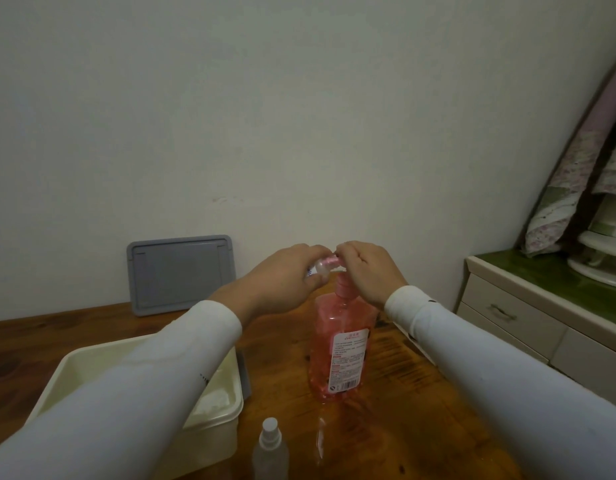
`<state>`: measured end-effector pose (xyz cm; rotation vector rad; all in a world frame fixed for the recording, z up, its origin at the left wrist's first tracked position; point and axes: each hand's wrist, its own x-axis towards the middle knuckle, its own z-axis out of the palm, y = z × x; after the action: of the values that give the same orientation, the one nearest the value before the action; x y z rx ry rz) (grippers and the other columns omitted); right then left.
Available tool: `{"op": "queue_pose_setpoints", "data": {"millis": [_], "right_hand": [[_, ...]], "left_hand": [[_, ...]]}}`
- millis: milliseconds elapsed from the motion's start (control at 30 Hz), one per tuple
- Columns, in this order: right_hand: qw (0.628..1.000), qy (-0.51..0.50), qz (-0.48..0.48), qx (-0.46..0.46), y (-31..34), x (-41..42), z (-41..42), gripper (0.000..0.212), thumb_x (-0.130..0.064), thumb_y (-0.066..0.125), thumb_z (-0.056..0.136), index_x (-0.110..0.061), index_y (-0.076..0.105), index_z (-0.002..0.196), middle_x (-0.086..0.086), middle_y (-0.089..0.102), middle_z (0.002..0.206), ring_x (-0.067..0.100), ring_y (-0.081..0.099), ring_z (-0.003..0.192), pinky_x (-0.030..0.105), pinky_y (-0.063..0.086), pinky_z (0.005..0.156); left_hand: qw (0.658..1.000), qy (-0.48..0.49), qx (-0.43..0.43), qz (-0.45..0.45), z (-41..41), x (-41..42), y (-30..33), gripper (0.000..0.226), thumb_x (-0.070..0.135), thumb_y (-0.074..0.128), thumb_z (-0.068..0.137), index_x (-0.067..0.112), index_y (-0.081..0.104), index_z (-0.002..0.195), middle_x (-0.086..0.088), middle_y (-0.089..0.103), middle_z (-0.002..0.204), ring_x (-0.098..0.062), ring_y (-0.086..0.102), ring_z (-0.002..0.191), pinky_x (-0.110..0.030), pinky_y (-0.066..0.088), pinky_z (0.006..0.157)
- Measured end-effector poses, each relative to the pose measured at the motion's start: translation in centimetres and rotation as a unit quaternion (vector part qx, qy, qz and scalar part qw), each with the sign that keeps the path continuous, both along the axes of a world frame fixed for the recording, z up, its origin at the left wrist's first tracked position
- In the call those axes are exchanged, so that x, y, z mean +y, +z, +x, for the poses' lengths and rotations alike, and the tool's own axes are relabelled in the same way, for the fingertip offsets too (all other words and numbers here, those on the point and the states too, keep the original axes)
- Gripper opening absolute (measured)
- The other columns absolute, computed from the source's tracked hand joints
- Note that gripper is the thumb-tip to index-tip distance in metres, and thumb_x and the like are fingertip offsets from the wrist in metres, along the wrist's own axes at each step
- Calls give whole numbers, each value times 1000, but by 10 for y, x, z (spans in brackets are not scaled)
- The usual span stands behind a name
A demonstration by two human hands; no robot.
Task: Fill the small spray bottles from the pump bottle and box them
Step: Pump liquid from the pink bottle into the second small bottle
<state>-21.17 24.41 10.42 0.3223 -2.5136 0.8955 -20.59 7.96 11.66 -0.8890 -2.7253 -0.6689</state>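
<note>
hands: my left hand point(282, 282) grips a small spray bottle point(322, 266) at the pump bottle point(337, 344) spout; right hand point(365, 271) curls over the pump head.
step: i judge filling.
next: steady pressing, mouth aligned.
waiting: spare bottle point(270, 448) before pump bottle, box point(227, 414) left.

We wear long white sleeves point(182, 355) with snug plain cuffs; small dark marks show on both, and our hands point(282, 278) are bare.
</note>
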Motion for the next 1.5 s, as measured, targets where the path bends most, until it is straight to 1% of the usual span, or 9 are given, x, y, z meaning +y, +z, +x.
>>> {"op": "queue_pose_setpoints", "data": {"millis": [167, 333, 467, 633, 867, 1000, 1133, 1233, 1500], "right_hand": [[1000, 2, 7, -12, -17, 0, 1, 41, -13, 36, 96, -18, 42, 56, -5, 47, 58, 8, 43, 60, 29, 32, 58], [1000, 4, 16, -22, -5, 1, 3, 39, -18, 36, 96, -20, 46, 58, -7, 51, 59, 9, 46, 63, 23, 34, 60], [1000, 3, 3, -12, 2, 2, 2, 33, -20, 36, 95, -12, 55, 69, 1, 57, 71, 17, 50, 71, 30, 38, 65], [1000, 4, 26, -8, -9, 1, -3, 37, -16, 35, 96, -16, 45, 60, -7, 48, 59, 10, 43, 62, 14, 30, 55], [1000, 4, 15, -14, -3, 1, 2, 34, -18, 36, 96, -10, 55, 70, 2, 56, 71, 23, 52, 76, 34, 39, 70], [1000, 3, 5, 1, 4, 1, 3, 32, -18, 36, 96, -11, 55, 72, 5, 58, 76, 23, 53, 77, 34, 40, 71], [1000, 0, 13, -8, -8, 0, 0, 37, -15, 35, 96, -15, 46, 61, -4, 49, 61, 18, 45, 67, 31, 32, 60], [1000, -1, 14, -19, -16, 0, 1, 41, -15, 35, 96, -19, 40, 56, -4, 46, 60, 16, 43, 65, 32, 28, 62], [1000, 9, 12, -8, 3, -1, 2, 33, -20, 34, 97, -12, 54, 71, 4, 57, 74, 21, 51, 75, 34, 39, 69]], "left_hand": [[1000, 1, -16, -12, -1, 2, -13, 41, 33, 46, 99, 27, 41, 139, 0, 51, 133, -16, 49, 113, -23, 34, 87], [1000, -7, -15, 1, 1, 1, -7, 38, 31, 47, 98, 24, 45, 136, -1, 54, 129, -14, 49, 108, -23, 35, 86], [1000, -6, -2, 5, 1, 1, 0, 40, 32, 48, 98, 25, 44, 137, 0, 53, 132, -15, 49, 111, -23, 36, 88], [1000, -1, -5, 0, 0, 1, -8, 40, 33, 46, 99, 26, 43, 138, 0, 52, 132, -16, 49, 112, -23, 35, 89], [1000, -1, -12, 4, 0, 1, -6, 41, 33, 46, 99, 26, 42, 139, 0, 52, 133, -16, 49, 113, -22, 34, 88], [1000, -1, 2, 2, 0, 1, 1, 41, 33, 47, 98, 26, 42, 138, 0, 52, 132, -16, 49, 112, -23, 35, 88], [1000, 1, -3, -5, -2, 1, -7, 42, 34, 46, 99, 27, 41, 139, 0, 52, 132, -17, 49, 113, -24, 36, 89], [1000, 1, -15, -7, -1, 2, -14, 41, 33, 46, 99, 27, 41, 139, 0, 51, 132, -16, 49, 113, -23, 35, 88], [1000, -1, 0, 2, 0, 2, -1, 40, 33, 46, 99, 26, 42, 138, 0, 52, 133, -16, 50, 112, -22, 35, 87]]}}
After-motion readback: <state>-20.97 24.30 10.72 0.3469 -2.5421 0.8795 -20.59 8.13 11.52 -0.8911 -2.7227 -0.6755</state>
